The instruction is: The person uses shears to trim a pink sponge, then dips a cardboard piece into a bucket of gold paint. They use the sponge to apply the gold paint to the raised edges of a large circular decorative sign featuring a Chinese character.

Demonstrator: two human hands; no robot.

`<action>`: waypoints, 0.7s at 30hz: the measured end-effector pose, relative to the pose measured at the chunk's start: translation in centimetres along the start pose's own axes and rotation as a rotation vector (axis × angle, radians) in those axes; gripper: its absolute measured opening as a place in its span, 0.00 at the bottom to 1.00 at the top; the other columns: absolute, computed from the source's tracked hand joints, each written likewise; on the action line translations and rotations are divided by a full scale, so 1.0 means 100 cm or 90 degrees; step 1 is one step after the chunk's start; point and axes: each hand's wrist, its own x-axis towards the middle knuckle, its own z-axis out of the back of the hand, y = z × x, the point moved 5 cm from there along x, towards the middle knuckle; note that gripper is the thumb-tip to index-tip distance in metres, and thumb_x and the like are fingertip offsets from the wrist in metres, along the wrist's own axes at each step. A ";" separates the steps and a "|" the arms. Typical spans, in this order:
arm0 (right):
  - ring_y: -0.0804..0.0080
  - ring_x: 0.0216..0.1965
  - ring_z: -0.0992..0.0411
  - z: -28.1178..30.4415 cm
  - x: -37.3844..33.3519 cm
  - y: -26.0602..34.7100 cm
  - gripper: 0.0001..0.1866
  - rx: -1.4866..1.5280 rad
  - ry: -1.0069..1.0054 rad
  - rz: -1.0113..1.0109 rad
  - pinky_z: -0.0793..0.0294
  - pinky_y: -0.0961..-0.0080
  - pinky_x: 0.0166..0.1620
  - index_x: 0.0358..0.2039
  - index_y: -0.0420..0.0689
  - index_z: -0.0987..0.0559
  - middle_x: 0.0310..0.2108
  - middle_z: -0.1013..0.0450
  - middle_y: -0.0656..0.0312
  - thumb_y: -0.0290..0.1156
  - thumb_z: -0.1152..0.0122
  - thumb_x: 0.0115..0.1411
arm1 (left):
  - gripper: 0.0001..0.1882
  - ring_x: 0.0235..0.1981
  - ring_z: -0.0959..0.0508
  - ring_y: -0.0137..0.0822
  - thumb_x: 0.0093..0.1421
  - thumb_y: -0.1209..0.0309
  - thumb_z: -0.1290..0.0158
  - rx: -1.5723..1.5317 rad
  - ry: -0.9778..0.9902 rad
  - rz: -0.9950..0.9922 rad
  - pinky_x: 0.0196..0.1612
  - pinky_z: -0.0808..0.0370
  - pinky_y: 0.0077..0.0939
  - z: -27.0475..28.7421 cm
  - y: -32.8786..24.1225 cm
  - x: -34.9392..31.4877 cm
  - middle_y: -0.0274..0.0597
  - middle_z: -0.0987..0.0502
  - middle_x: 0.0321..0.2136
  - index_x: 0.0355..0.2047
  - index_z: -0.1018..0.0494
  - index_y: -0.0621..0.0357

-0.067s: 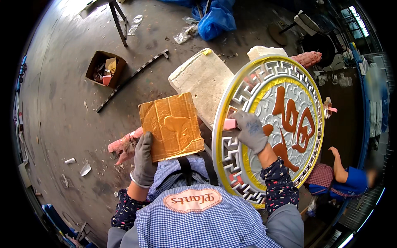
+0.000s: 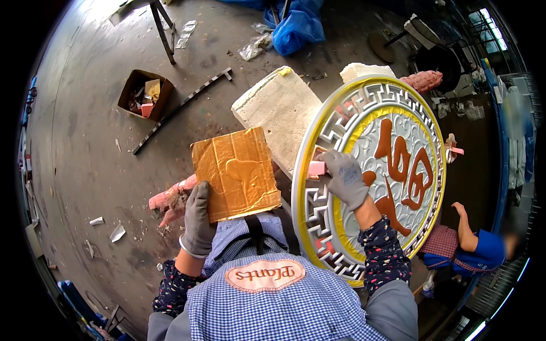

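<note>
My left hand (image 2: 197, 220), in a grey glove, grips the left edge of a square cardboard piece (image 2: 244, 199). A glossy golden-brown puddle of paint (image 2: 243, 170) lies on that cardboard. In my gloved right hand (image 2: 346, 177) is a small pink sponge block (image 2: 317, 168), pinched at the left rim of a large round carved panel (image 2: 367, 139). Whether the sponge touches the fretwork I cannot tell. The panel is pale grey with openwork around it, yellow rings and raised red-brown shapes in the middle.
A rough white slab (image 2: 278, 108) and pink wrapped supports (image 2: 173, 200) stand beside and below the panel. On the floor lie a dark metal bar (image 2: 182, 105) and an open cardboard box (image 2: 159, 105) of scraps. Another person (image 2: 466, 244) is at the right, past the panel.
My right hand and the pink sponge have shifted very slightly at the panel's rim. The left hand and the cardboard stay in place.
</note>
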 end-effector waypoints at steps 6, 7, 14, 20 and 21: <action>0.53 0.38 0.21 -0.007 0.001 -0.002 0.21 -0.046 0.020 0.027 0.25 0.57 0.43 0.42 0.48 0.20 0.37 0.22 0.56 0.38 0.24 0.48 | 0.22 0.53 0.22 0.27 0.77 0.60 0.53 0.031 0.058 -0.035 0.55 0.22 0.26 -0.003 -0.009 -0.001 0.35 0.22 0.55 0.61 0.28 0.62; 0.52 0.38 0.22 -0.003 0.003 -0.002 0.20 -0.049 0.004 0.019 0.25 0.57 0.43 0.42 0.48 0.20 0.38 0.22 0.56 0.34 0.25 0.48 | 0.22 0.53 0.22 0.27 0.77 0.60 0.53 0.016 0.054 -0.028 0.55 0.22 0.26 -0.002 -0.006 0.000 0.35 0.22 0.55 0.62 0.29 0.62; 0.49 0.41 0.22 -0.001 -0.004 -0.008 0.17 0.030 -0.002 -0.022 0.24 0.56 0.44 0.43 0.45 0.20 0.40 0.22 0.53 0.31 0.28 0.52 | 0.21 0.52 0.21 0.28 0.77 0.59 0.52 -0.166 0.041 0.113 0.55 0.22 0.26 -0.010 -0.012 0.001 0.35 0.22 0.54 0.61 0.29 0.61; 0.48 0.39 0.21 0.010 -0.023 -0.025 0.19 0.158 -0.144 -0.142 0.23 0.57 0.44 0.45 0.44 0.21 0.39 0.22 0.52 0.34 0.25 0.54 | 0.22 0.52 0.20 0.28 0.77 0.59 0.52 -0.048 0.035 0.034 0.55 0.21 0.26 -0.002 0.001 0.004 0.36 0.22 0.54 0.61 0.29 0.61; 0.47 0.40 0.21 0.007 -0.026 -0.019 0.19 0.162 -0.168 -0.129 0.23 0.57 0.43 0.45 0.43 0.21 0.39 0.22 0.52 0.33 0.25 0.55 | 0.22 0.51 0.20 0.28 0.77 0.59 0.52 -0.074 0.053 0.048 0.55 0.21 0.26 -0.005 -0.003 0.005 0.36 0.22 0.54 0.61 0.29 0.61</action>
